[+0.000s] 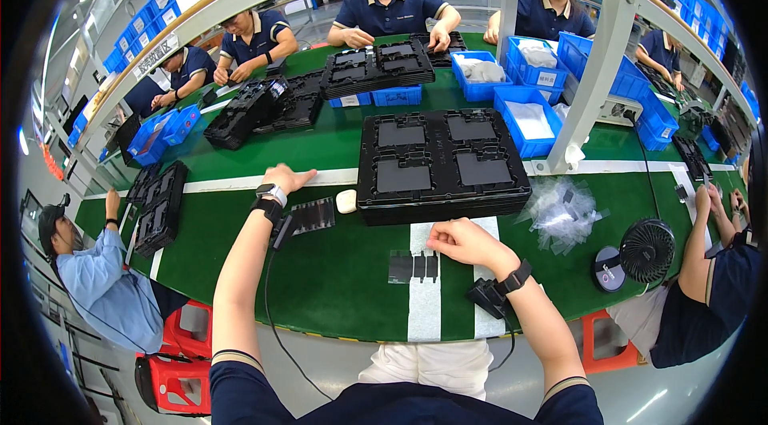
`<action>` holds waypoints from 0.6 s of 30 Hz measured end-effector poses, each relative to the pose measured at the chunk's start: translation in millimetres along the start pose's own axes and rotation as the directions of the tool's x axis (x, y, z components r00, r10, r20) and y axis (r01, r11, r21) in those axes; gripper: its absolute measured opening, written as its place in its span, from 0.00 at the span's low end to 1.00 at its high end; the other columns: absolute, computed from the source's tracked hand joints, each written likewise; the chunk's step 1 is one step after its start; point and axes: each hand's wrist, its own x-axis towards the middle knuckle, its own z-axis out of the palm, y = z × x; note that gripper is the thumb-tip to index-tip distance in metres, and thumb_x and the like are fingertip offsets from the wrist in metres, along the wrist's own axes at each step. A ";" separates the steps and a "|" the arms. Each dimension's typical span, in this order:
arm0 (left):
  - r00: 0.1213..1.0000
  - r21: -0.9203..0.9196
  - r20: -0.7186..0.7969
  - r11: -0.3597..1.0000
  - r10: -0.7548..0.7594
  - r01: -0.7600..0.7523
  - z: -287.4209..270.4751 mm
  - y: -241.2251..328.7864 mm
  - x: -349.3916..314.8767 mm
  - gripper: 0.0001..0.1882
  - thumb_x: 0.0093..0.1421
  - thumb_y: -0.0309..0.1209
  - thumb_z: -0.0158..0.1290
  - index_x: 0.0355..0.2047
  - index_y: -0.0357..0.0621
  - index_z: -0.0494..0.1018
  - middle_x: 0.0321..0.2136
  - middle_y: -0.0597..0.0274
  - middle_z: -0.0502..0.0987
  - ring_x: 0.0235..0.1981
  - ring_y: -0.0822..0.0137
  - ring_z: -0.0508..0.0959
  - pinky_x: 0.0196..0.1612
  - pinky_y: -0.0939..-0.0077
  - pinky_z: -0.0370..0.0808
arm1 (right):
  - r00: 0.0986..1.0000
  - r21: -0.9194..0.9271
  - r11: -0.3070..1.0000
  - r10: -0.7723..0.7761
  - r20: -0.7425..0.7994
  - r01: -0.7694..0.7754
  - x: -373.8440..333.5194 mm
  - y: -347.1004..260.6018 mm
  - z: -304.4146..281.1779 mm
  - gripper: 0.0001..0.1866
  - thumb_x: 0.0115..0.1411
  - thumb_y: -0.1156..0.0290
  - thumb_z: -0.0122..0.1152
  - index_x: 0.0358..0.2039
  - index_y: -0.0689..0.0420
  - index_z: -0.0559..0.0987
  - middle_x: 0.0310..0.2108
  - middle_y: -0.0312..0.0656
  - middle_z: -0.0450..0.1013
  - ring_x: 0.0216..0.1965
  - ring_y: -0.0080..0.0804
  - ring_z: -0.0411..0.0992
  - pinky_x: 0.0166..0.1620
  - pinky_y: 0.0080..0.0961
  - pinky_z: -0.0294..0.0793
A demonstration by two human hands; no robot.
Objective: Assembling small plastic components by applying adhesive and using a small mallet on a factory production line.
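Observation:
My left hand (pixel 290 179) is over the green table left of a stack of black trays (pixel 436 207), fingers stretched to the right, with nothing visible in them. Just below it lies a clear film strip with dark pieces (pixel 314 215), beside a small white rounded object (pixel 346 201). In front of the stack, my right hand (pixel 466 243) is closed, its fingertips pinched together; whatever they hold is too small to make out. Close to those fingertips, another film strip with black pieces (pixel 412 267) lies partly across a white band. The top tray carries flat grey rectangular pieces.
Right of the stack lie a heap of clear films (pixel 564 213) and a black fan (pixel 646 251). Blue bins (pixel 528 123) stand behind, next to a metal post (pixel 596 65). Cables run from black devices at both wrists. Several co-workers sit around the table.

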 end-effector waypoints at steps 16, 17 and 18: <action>0.998 0.121 -0.012 0.990 -0.069 0.070 0.4 -7.6 -16.7 0.41 0.47 0.66 0.45 0.44 0.38 0.73 0.46 0.46 0.72 0.50 0.52 0.71 0.52 0.65 0.67 | 1.000 -0.016 0.999 -0.030 -0.002 0.030 1.2 2.6 2.7 0.10 0.54 0.66 0.56 0.26 0.61 0.76 0.18 0.46 0.73 0.19 0.37 0.71 0.25 0.28 0.68; 0.997 0.124 -0.011 0.990 -0.071 0.072 -2.3 -8.6 -21.4 0.41 0.47 0.66 0.45 0.44 0.38 0.73 0.46 0.46 0.72 0.50 0.52 0.71 0.52 0.65 0.67 | 1.000 -0.013 0.999 -0.030 -0.001 0.030 0.1 1.7 4.1 0.10 0.54 0.66 0.56 0.26 0.61 0.76 0.18 0.46 0.73 0.19 0.37 0.71 0.25 0.28 0.68; 1.000 0.102 0.000 0.995 -0.022 0.022 -5.8 -9.8 -25.5 0.41 0.47 0.65 0.46 0.44 0.38 0.73 0.46 0.46 0.72 0.50 0.52 0.71 0.52 0.64 0.67 | 1.000 -0.029 0.999 -0.025 0.003 0.025 -1.1 0.4 4.9 0.10 0.54 0.66 0.56 0.26 0.61 0.76 0.18 0.46 0.73 0.19 0.37 0.72 0.25 0.28 0.68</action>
